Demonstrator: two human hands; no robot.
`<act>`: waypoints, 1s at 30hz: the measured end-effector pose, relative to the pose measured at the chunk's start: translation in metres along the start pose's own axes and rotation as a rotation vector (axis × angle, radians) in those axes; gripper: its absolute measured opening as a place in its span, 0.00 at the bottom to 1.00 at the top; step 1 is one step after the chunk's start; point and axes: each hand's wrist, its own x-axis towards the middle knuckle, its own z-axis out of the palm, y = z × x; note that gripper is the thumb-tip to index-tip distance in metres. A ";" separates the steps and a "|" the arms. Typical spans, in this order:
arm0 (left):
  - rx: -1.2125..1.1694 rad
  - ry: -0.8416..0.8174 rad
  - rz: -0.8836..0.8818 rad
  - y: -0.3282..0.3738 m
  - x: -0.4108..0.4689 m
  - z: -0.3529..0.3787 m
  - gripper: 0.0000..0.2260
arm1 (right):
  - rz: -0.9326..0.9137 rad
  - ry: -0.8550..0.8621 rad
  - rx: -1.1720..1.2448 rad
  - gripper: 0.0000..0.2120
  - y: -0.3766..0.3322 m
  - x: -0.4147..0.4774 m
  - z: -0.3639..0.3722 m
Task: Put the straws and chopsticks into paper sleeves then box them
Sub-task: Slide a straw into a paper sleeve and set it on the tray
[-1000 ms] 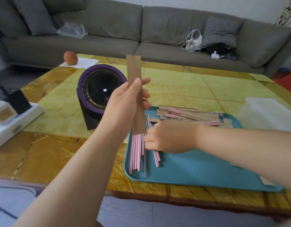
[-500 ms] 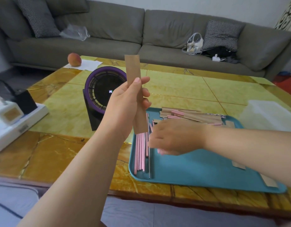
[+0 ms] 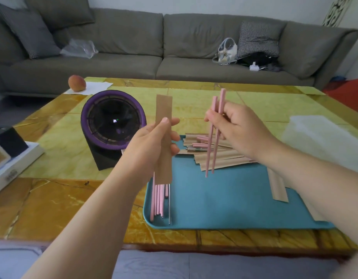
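My left hand holds a brown paper sleeve upright above the left end of the teal tray. To its right my right hand pinches a pair of pink chopsticks, lifted nearly upright with their thin tips pointing down over the tray. More pink chopsticks and a metal straw lie along the tray's left edge. A pile of filled and empty paper sleeves sits at the tray's far side. A translucent white box stands on the table at the right.
A purple-rimmed round fan stands on the yellow marble table left of the tray. A peach lies on paper at the far left corner. A white device is at the left edge. A grey sofa lies behind.
My right hand has risen off the tray holding two pink chopsticks, now upright in the air. My left hand keeps the sleeve upright.
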 end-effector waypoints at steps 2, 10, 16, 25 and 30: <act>0.030 -0.062 -0.062 -0.005 0.001 0.003 0.13 | 0.002 -0.023 0.012 0.12 0.009 -0.011 0.003; 0.017 -0.115 -0.249 -0.026 0.002 0.026 0.13 | 0.169 -0.024 0.111 0.10 0.056 -0.036 0.004; 0.091 -0.133 -0.312 -0.048 0.010 0.045 0.10 | 0.509 0.142 0.695 0.11 0.094 -0.034 -0.003; 0.247 -0.241 -0.341 -0.061 0.010 0.071 0.10 | 0.517 0.190 0.783 0.12 0.098 -0.030 -0.024; 0.290 -0.376 -0.361 -0.059 0.006 0.070 0.13 | 0.561 0.332 0.929 0.12 0.101 -0.030 -0.041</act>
